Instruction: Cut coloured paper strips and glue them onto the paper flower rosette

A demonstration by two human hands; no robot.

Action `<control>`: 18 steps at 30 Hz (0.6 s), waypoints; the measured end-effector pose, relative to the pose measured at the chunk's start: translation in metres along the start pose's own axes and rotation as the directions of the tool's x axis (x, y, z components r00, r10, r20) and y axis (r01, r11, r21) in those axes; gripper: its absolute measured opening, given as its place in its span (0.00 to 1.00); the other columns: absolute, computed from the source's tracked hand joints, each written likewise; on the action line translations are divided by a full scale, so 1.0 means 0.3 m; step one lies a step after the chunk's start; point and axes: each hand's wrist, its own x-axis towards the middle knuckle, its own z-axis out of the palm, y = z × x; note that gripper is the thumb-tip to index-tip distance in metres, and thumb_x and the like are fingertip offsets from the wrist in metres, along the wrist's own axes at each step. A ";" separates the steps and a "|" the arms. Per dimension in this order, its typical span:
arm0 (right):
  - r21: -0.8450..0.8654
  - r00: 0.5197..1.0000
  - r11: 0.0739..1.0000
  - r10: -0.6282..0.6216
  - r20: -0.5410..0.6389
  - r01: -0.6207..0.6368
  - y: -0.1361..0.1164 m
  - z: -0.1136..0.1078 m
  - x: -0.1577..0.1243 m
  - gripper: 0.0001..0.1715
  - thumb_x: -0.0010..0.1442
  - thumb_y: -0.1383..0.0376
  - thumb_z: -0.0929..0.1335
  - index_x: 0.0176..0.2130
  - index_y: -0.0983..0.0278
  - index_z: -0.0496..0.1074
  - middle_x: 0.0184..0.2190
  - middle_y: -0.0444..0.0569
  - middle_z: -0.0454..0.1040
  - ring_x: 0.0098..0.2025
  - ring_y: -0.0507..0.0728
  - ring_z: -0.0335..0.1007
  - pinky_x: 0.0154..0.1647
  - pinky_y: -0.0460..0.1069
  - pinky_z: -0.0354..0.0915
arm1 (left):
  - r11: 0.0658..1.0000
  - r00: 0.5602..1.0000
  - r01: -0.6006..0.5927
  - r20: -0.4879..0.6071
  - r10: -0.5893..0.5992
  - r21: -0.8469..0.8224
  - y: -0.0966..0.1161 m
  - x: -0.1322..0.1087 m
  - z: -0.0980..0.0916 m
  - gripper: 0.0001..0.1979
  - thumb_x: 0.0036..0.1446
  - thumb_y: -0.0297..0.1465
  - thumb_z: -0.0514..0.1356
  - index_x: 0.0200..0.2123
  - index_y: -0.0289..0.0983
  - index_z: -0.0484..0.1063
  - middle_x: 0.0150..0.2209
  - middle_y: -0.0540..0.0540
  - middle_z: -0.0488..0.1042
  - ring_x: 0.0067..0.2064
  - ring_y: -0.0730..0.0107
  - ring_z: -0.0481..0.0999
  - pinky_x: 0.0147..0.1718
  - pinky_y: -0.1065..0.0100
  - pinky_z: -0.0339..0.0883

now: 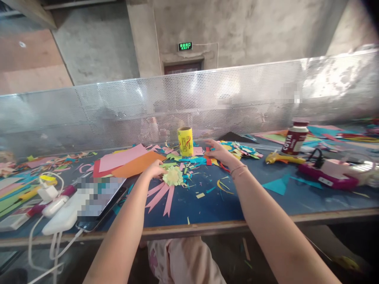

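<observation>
- The paper flower (173,176) is thin and pinched only at its rim. A tug from the left hand (154,169) could, I judge, tear a petal or pull loose the pink strips (161,195) fanned beneath it.
- The right hand (219,152) works among loose scraps (192,161) — a sweep might topple the yellow roll (185,141) just to its left.
- Left hand: fingers narrowed on the flower's edge, on the table (251,205) between both hands.
- Right hand: spread flat on the scraps, gripping nothing visible.

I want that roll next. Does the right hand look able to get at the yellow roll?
Probably yes: the right hand rests close beside the yellow roll, with only flat paper scraps between them and nothing upright blocking.
</observation>
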 end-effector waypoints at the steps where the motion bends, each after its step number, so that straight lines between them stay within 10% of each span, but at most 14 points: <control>1: -0.020 0.999 1.000 -0.019 0.040 0.020 0.005 0.013 0.002 0.37 0.45 0.71 0.70 0.55 0.58 0.64 0.60 0.53 0.61 0.53 0.59 0.65 0.47 0.52 0.70 | 0.999 1.000 0.009 -0.013 -0.009 0.043 0.001 0.001 0.003 0.27 0.47 0.26 0.67 0.50 0.35 0.62 0.23 0.54 0.67 0.21 0.75 0.68 0.24 0.72 0.66; 6: 0.000 0.895 1.000 0.023 0.446 -0.025 -0.023 0.062 -0.029 0.33 0.45 0.70 0.71 0.52 0.60 0.67 0.59 0.51 0.62 0.52 0.56 0.67 0.46 0.49 0.70 | 0.986 0.999 0.027 -0.029 -0.023 0.162 -0.006 0.011 0.001 0.23 0.50 0.27 0.64 0.49 0.36 0.61 0.20 0.56 0.63 0.19 0.77 0.63 0.20 0.74 0.58; 11: -0.261 0.547 0.880 0.456 0.702 -0.398 -0.065 0.055 -0.078 0.28 0.44 0.65 0.74 0.46 0.63 0.71 0.50 0.53 0.72 0.32 0.51 0.73 0.29 0.47 0.71 | 0.976 0.998 0.014 -0.066 0.000 0.216 -0.024 0.025 -0.007 0.21 0.48 0.29 0.64 0.46 0.37 0.62 0.19 0.57 0.61 0.19 0.76 0.62 0.21 0.73 0.57; 13: -0.270 0.620 0.894 0.443 0.647 -0.357 -0.062 0.044 -0.071 0.25 0.50 0.60 0.72 0.48 0.61 0.71 0.48 0.51 0.73 0.28 0.48 0.70 0.27 0.45 0.69 | 0.980 0.998 0.015 -0.070 -0.001 0.198 -0.022 0.020 -0.006 0.22 0.47 0.29 0.65 0.46 0.37 0.63 0.19 0.57 0.61 0.20 0.75 0.63 0.22 0.73 0.59; 15: -0.373 0.800 0.906 0.371 0.472 -0.200 -0.039 0.031 -0.048 0.20 0.57 0.59 0.68 0.49 0.61 0.70 0.46 0.50 0.74 0.28 0.47 0.69 0.28 0.43 0.67 | 0.986 0.998 0.021 -0.060 -0.012 0.166 -0.016 0.011 -0.003 0.23 0.46 0.28 0.66 0.46 0.37 0.63 0.19 0.58 0.61 0.20 0.74 0.64 0.23 0.72 0.60; 18: -0.766 0.966 0.637 0.242 0.090 -0.088 0.020 0.019 -0.009 0.15 0.61 0.66 0.62 0.46 0.66 0.71 0.45 0.54 0.74 0.39 0.52 0.71 0.39 0.45 0.66 | 0.992 0.999 0.038 -0.030 -0.034 0.124 -0.007 0.002 0.002 0.26 0.45 0.28 0.66 0.48 0.37 0.63 0.18 0.58 0.61 0.20 0.73 0.65 0.23 0.71 0.62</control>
